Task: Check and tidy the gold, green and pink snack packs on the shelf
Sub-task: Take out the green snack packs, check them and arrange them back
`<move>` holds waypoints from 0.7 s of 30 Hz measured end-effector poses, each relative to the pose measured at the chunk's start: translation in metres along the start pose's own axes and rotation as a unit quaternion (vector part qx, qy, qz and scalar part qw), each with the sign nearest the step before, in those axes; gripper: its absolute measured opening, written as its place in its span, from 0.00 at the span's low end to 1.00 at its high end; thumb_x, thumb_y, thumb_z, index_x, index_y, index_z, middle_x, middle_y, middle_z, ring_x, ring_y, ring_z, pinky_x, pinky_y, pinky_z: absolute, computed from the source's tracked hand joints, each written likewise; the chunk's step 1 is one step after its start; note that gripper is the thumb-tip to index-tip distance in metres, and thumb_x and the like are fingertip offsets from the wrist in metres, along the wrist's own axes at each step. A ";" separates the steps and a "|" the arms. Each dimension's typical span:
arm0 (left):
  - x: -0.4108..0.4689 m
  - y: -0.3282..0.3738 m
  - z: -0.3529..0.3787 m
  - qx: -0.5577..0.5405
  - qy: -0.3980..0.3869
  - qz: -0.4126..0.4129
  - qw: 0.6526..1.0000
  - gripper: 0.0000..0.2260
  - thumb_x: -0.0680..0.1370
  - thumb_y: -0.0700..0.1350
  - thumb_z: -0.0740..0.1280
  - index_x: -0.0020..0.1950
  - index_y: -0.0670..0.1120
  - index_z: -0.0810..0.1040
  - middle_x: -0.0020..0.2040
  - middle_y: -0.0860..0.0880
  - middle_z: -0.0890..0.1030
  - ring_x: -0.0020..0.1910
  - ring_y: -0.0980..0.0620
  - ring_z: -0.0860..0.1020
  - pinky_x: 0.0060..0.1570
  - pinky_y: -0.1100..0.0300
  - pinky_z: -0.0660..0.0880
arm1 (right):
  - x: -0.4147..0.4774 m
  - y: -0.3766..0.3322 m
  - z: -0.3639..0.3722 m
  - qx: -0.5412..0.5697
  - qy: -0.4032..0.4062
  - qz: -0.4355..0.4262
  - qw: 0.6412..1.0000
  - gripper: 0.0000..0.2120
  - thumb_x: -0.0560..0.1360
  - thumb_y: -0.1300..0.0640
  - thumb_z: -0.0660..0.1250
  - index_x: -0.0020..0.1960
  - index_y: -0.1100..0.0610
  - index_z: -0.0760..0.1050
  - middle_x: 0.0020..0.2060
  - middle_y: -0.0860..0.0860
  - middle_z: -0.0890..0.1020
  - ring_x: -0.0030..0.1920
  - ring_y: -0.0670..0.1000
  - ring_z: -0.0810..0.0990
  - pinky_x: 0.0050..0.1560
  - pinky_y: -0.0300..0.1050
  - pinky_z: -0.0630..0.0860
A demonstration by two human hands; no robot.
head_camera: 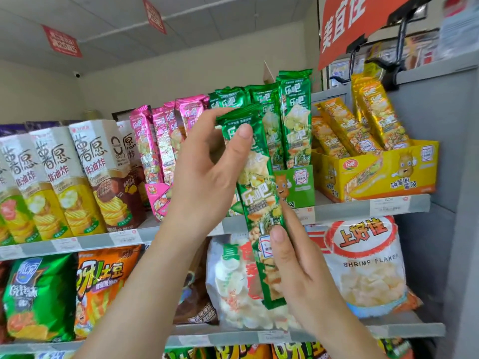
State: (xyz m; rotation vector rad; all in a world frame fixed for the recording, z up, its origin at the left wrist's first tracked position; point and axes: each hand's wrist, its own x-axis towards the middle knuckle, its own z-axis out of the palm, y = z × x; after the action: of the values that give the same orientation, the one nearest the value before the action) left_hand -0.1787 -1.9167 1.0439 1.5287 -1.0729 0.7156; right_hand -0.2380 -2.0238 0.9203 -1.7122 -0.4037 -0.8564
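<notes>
I hold one long green snack pack [259,200] upright in front of the shelf. My left hand [207,174] pinches its top, thumb on the front. My right hand [293,263] grips its lower end. Behind it, more green packs [295,117] stand in a green display box [298,185]. Pink packs [166,141] stand to the left in a pink box [155,198]. Gold packs [363,123] lean in a yellow box [383,174] to the right.
Tall crisp cartons [85,177] fill the shelf's left part. Below the shelf edge [350,209] sit shrimp flake bags [368,265] and crisp bags [103,288]. A grey side panel [453,151] closes the right; a red sign [363,19] hangs above.
</notes>
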 end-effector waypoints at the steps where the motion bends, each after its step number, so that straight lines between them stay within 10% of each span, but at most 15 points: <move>1: 0.005 0.001 0.001 0.001 0.006 0.009 1.000 0.05 0.82 0.46 0.61 0.56 0.48 0.74 0.30 0.45 0.63 0.29 0.55 0.61 0.28 0.61 0.59 | 0.000 -0.001 -0.001 0.026 -0.012 0.003 1.000 0.17 0.73 0.25 0.50 0.61 0.14 0.53 0.56 0.29 0.59 0.56 0.30 0.57 0.59 0.41 0.60; 4: 0.021 0.001 0.000 -0.001 0.041 0.019 0.999 0.03 0.82 0.45 0.61 0.51 0.51 0.73 0.32 0.45 0.64 0.29 0.55 0.61 0.28 0.60 0.58 | -0.002 0.004 -0.003 0.037 -0.060 0.050 0.996 0.23 0.70 0.23 0.53 0.65 0.21 0.60 0.52 0.45 0.81 0.48 0.44 0.84 0.41 0.49 0.82; 6: 0.029 0.000 -0.001 0.014 0.056 0.020 0.998 0.04 0.82 0.46 0.61 0.48 0.51 0.72 0.34 0.44 0.64 0.31 0.53 0.61 0.29 0.56 0.58 | -0.002 0.005 -0.003 -0.008 -0.043 0.042 0.998 0.23 0.71 0.23 0.52 0.65 0.23 0.62 0.47 0.48 0.83 0.42 0.49 0.83 0.42 0.57 0.81; 13: 0.050 0.005 -0.006 0.040 -0.040 0.007 0.998 0.07 0.78 0.52 0.67 0.44 0.51 0.73 0.32 0.56 0.75 0.31 0.57 0.70 0.32 0.64 0.68 | 0.003 0.004 -0.014 -0.143 0.032 0.007 0.989 0.25 0.71 0.23 0.40 0.62 0.28 0.62 0.43 0.30 0.79 0.42 0.37 0.78 0.37 0.34 0.71; 17: 0.068 0.015 -0.018 0.092 -0.188 0.012 0.978 0.24 0.65 0.59 0.76 0.56 0.56 0.70 0.47 0.44 0.82 0.46 0.38 0.80 0.48 0.40 0.78 | 0.016 -0.002 -0.027 -0.214 0.013 0.023 0.977 0.23 0.69 0.23 0.35 0.62 0.20 0.49 0.36 0.37 0.79 0.46 0.40 0.76 0.42 0.39 0.72; 21: 0.088 0.025 -0.017 0.070 -0.111 0.071 0.989 0.24 0.64 0.59 0.78 0.54 0.56 0.72 0.47 0.39 0.83 0.46 0.32 0.80 0.46 0.35 0.77 | 0.043 -0.012 -0.049 -0.266 -0.022 -0.009 0.964 0.35 0.71 0.25 0.39 0.74 0.36 0.54 0.55 0.32 0.74 0.57 0.37 0.71 0.53 0.32 0.69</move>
State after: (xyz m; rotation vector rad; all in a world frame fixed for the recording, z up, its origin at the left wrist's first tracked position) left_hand -0.1632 -1.9227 1.1357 1.6935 -1.3313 0.7436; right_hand -0.2330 -2.0729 0.9648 -2.2274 -0.2262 -1.0015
